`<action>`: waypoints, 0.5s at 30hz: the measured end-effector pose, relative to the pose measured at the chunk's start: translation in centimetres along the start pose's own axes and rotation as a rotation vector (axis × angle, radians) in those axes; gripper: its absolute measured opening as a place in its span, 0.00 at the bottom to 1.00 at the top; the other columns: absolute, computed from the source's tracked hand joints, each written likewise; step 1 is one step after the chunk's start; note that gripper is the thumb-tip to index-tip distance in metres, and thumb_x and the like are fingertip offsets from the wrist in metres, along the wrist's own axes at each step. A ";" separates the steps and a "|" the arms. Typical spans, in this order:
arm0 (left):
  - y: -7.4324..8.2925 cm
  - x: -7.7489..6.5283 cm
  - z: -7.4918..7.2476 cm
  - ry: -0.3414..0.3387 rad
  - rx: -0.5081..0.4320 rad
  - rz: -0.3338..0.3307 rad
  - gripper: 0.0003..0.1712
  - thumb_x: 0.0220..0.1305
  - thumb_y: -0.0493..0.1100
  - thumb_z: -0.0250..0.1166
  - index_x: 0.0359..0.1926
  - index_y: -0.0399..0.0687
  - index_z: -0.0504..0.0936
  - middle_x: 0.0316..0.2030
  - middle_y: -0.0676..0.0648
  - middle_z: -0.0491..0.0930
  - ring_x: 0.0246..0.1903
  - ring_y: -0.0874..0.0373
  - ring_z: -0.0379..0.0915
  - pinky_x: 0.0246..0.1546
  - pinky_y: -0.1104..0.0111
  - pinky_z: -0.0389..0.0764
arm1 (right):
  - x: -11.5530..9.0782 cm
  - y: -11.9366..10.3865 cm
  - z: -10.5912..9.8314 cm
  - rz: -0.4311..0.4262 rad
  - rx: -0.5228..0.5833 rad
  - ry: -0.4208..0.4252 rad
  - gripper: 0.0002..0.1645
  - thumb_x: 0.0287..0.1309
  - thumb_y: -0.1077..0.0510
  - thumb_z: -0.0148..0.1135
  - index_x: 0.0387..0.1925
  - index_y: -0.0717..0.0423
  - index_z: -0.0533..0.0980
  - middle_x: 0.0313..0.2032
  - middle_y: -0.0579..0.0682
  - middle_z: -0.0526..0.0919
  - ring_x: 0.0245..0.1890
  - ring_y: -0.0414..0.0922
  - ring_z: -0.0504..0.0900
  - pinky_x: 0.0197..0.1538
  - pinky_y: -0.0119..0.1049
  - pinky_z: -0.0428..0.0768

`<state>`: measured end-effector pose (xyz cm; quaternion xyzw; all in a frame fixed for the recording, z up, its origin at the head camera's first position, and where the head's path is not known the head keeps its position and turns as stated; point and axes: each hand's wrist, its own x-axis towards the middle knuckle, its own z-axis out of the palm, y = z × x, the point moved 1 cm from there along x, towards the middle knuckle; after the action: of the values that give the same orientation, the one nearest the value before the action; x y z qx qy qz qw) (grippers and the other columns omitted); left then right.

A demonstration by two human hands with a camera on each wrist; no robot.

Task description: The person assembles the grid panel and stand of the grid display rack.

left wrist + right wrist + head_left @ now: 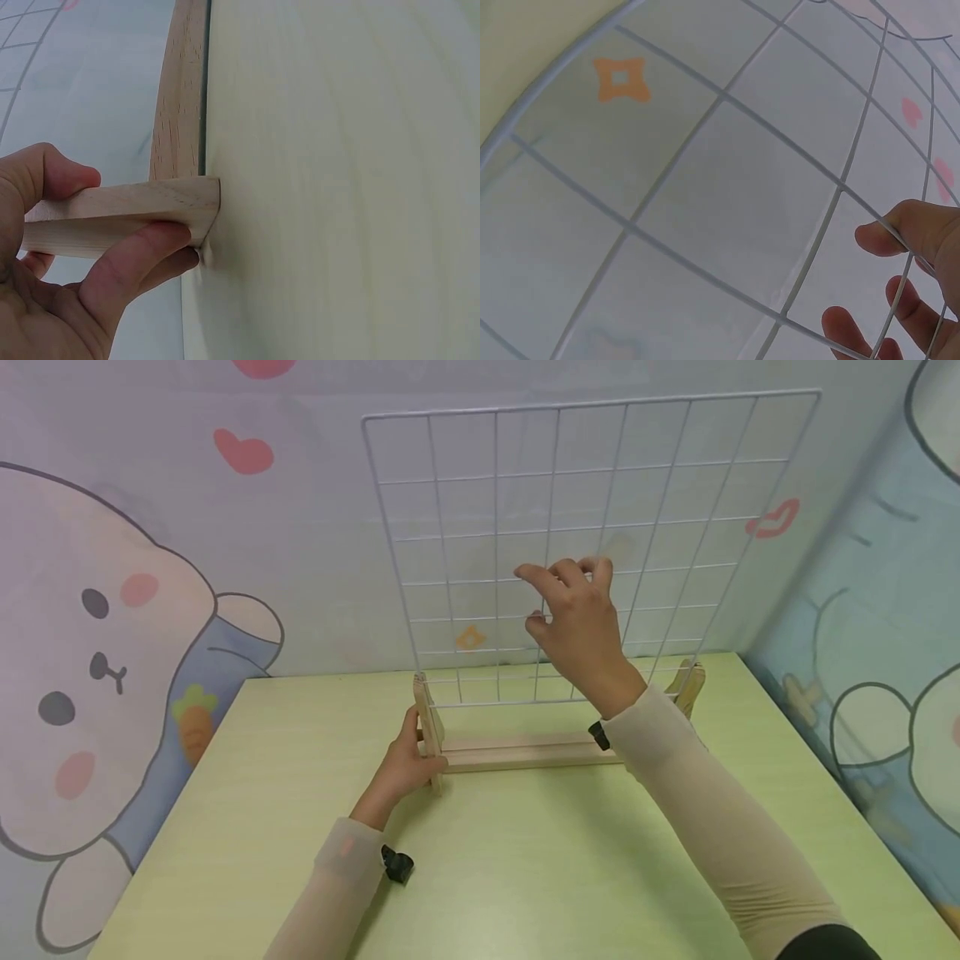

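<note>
A white wire grid panel (495,533) stands upright and leans in a light wooden stand (532,757) with a slanted piece at each end. My left hand (405,768) grips the stand's left end piece (127,199), thumb on one side and fingers on the other. Up at the panel's lower middle is my right hand (581,622), its thumb and fingers spread apart and bent. In the right wrist view, wires cross over the right thumb (885,236) and fingers. Whether that hand touches the wires cannot be told.
The stand rests on a pale yellow-green table (510,852) near its back edge. Behind it rises a wall covering (315,543) with cartoon figures and hearts. A second printed covering (862,618) borders the right side.
</note>
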<state>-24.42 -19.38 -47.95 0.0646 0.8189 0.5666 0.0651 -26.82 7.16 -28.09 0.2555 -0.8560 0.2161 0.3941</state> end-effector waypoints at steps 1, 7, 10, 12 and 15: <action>0.0 0.0 0.0 -0.002 0.000 -0.001 0.58 0.62 0.32 0.63 0.84 0.62 0.43 0.70 0.27 0.65 0.48 0.36 0.82 0.34 0.54 0.88 | -0.1 0.0 0.0 0.003 0.003 -0.004 0.31 0.53 0.73 0.71 0.60 0.54 0.82 0.46 0.61 0.84 0.55 0.68 0.69 0.30 0.50 0.82; -0.1 -0.1 0.0 -0.002 0.009 -0.003 0.57 0.62 0.32 0.63 0.84 0.62 0.44 0.71 0.27 0.65 0.49 0.36 0.82 0.34 0.54 0.88 | -0.4 -0.1 0.3 0.003 0.012 -0.011 0.32 0.52 0.73 0.72 0.59 0.54 0.82 0.47 0.61 0.84 0.55 0.69 0.69 0.27 0.50 0.82; 0.0 -0.1 0.0 0.001 0.020 0.004 0.57 0.62 0.32 0.63 0.84 0.61 0.44 0.70 0.27 0.66 0.48 0.35 0.82 0.34 0.54 0.88 | -0.6 0.0 0.5 -0.004 0.004 -0.010 0.31 0.53 0.73 0.73 0.59 0.54 0.82 0.46 0.61 0.84 0.55 0.68 0.69 0.27 0.50 0.82; 0.0 -0.2 0.0 -0.001 0.022 0.006 0.56 0.62 0.32 0.63 0.84 0.61 0.44 0.70 0.27 0.66 0.48 0.35 0.82 0.34 0.54 0.88 | -0.7 0.0 0.6 -0.006 0.003 -0.013 0.31 0.53 0.73 0.72 0.59 0.53 0.82 0.46 0.61 0.84 0.54 0.68 0.69 0.28 0.49 0.82; 0.1 -0.2 0.0 -0.004 0.017 0.004 0.56 0.62 0.32 0.63 0.84 0.61 0.44 0.70 0.26 0.66 0.49 0.35 0.82 0.35 0.53 0.88 | -0.9 0.0 0.8 -0.005 0.011 -0.014 0.32 0.53 0.74 0.72 0.60 0.53 0.81 0.46 0.61 0.84 0.55 0.68 0.69 0.27 0.48 0.82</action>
<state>-24.19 -19.43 -47.87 0.0681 0.8234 0.5597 0.0650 -26.76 7.00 -29.27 0.2611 -0.8569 0.2179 0.3873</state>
